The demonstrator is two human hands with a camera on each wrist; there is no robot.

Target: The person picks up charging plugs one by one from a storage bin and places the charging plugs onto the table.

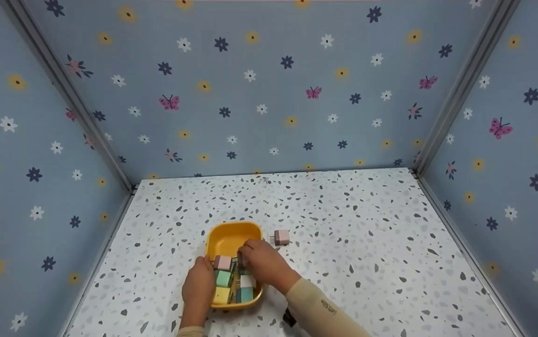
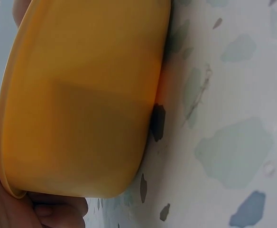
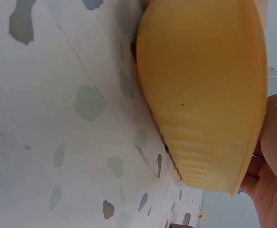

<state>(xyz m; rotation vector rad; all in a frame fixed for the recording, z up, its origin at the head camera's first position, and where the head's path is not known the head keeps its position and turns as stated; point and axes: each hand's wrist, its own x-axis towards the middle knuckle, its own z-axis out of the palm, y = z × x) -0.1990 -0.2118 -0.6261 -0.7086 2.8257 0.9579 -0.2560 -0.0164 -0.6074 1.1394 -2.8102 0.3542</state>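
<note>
A yellow plastic bin (image 1: 229, 239) stands on the speckled table. Along its left side, my left hand (image 1: 199, 284) grips the rim. My right hand (image 1: 267, 263) reaches over the right rim, its fingertips pinching a dark-sided plug adapter (image 1: 241, 256), mostly hidden by the fingers. Inside the bin's near half lie a pink plug adapter (image 1: 223, 262), a mint green one (image 1: 223, 278), a yellow one (image 1: 221, 295), a white one (image 1: 247, 281) and a teal one (image 1: 246, 295). The wrist views show mainly the bin's outer walls (image 2: 81, 104).
Another pink plug adapter (image 1: 281, 237), prongs leftward, lies on the table right of the bin. A small black object (image 1: 289, 318) is partly covered by the right sleeve (image 1: 320, 306). Flower-patterned panels (image 1: 269, 93) enclose the table at the back and sides.
</note>
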